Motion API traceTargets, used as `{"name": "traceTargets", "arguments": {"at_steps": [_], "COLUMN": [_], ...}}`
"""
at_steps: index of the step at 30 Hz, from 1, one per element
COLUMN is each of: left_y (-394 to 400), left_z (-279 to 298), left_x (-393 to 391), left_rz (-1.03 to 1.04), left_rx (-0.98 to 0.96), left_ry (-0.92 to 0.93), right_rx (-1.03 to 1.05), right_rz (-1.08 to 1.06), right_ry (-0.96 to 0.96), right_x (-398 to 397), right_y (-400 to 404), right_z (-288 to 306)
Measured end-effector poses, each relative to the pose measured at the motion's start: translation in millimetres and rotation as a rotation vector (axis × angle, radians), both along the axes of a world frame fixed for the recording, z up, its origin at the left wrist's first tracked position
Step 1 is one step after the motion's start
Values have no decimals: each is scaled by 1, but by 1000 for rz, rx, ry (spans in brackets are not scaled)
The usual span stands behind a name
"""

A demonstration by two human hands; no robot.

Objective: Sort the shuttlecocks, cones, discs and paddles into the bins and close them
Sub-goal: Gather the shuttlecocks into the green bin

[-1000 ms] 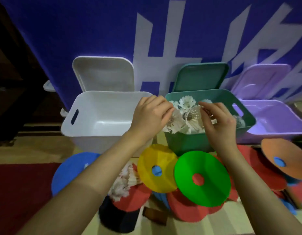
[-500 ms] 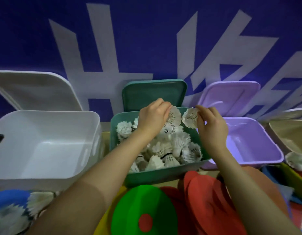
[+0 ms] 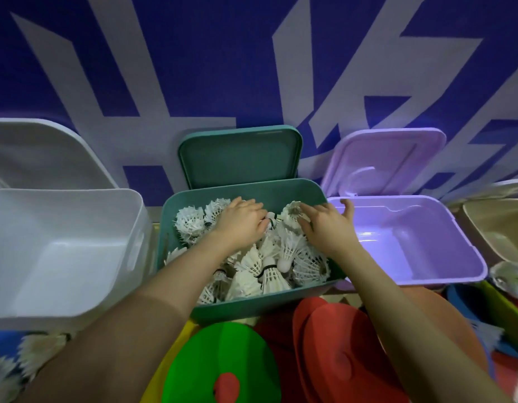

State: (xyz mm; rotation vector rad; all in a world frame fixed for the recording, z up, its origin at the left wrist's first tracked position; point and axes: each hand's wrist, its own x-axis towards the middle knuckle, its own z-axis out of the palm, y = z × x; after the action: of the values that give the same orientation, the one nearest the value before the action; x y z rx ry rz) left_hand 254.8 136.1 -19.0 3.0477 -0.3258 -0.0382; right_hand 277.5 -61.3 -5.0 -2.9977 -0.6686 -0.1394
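The green bin (image 3: 252, 308) stands open in the middle, its lid (image 3: 240, 155) leaning against the wall, with several white shuttlecocks (image 3: 269, 271) piled inside. Both my hands are down in it at the far end. My left hand (image 3: 240, 221) lies palm down on the pile, fingers curled around one shuttlecock (image 3: 271, 219). My right hand (image 3: 327, 225) has its fingers spread, the fingertips resting on another shuttlecock (image 3: 292, 212) near the bin's right wall. In front of the bin lie a green disc (image 3: 223, 359), red discs (image 3: 339, 344) and a yellow disc (image 3: 170, 359).
An open white bin (image 3: 63, 257) stands to the left, an open purple bin (image 3: 426, 242) to the right, and a beige bin (image 3: 499, 228) at the far right. Loose shuttlecocks (image 3: 34, 350) lie at the lower left, and another shuttlecock (image 3: 510, 277) sits by a blue disc (image 3: 461, 301) on the right.
Both hands carried shuttlecocks over the green bin and lowered onto the pile. The right hand's fingers have spread apart. The camera moved closer and to the right.
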Motion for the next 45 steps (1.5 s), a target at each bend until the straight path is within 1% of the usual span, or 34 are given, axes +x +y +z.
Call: {"name": "traceTargets", "arguments": {"at_steps": [2, 5, 9, 12, 16, 20, 25, 30, 32, 36, 40, 42, 45], "left_y": [2, 6, 23, 46, 83, 130, 206, 276, 296, 326, 344, 349, 356], "left_z": [12, 38, 76, 99, 116, 117, 106, 80, 70, 46, 15, 0, -20], "left_x": [-4, -16, -47, -82, -133, -182, -248, -303, -322, -351, -374, -386, -401], "left_rz": [-1, 21, 25, 24, 29, 53, 46, 38, 44, 51, 147, 171, 107], "left_rx": [-33, -136, -206, -248, -232, -212, -220, -194, -205, -230, -213, -181, -83], "left_ry": [-42, -180, -349, -429, -431, -407, -373, -346, -327, -251, -96, -22, 62], "right_rx": [44, 154, 387, 477, 524, 559, 614, 653, 623, 504, 315, 247, 140], "right_rz": [-21, -25, 120, 209, 276, 324, 329, 329, 345, 357, 419, 413, 403], "right_ry": [-20, -139, -305, -331, -309, -290, -230, -145, -95, 80, 185, 255, 297], "right_x": [-3, -14, -41, -72, -114, -160, -223, -280, -298, -319, -336, -341, -346], "right_y": [3, 15, 36, 56, 92, 140, 213, 282, 300, 321, 341, 353, 371], "right_z": [5, 19, 47, 66, 76, 74, 64, 43, 33, 3, -39, -56, -74]}}
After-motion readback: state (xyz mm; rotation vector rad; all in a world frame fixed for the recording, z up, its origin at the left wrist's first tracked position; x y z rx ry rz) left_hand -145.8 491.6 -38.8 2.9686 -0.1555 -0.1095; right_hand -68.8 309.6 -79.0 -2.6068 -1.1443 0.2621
